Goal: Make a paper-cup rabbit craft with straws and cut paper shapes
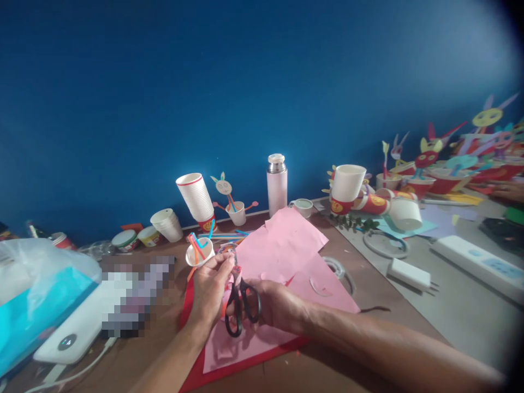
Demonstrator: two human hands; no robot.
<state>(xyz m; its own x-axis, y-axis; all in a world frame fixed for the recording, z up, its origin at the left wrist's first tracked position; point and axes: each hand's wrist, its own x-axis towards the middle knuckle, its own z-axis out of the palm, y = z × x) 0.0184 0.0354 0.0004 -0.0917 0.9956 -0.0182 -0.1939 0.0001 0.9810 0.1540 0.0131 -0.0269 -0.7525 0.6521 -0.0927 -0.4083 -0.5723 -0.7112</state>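
Black-handled scissors point(241, 311) are in my right hand point(276, 303), their finger loops towards me and their blades pointing away. My left hand point(209, 284) is closed, thumb against fingers, on a small piece of pink-red paper point(236, 270) by the blades. Just where the blades meet the paper is hard to make out. Under both hands lie large pink paper sheets point(282, 240) with small cut scraps on them, over a red sheet point(282, 347). A paper cup with bent straws point(200, 252) stands just beyond my left hand.
Stacked paper cups point(194, 196), a rabbit-faced cup figure point(236, 213) and a pink flask point(277, 188) line the blue wall. At left lie a white power bank point(69, 338) and a plastic bag point(45, 284). A power strip point(478, 267) and several cup figures are at right, with another person's hand point(507, 191).
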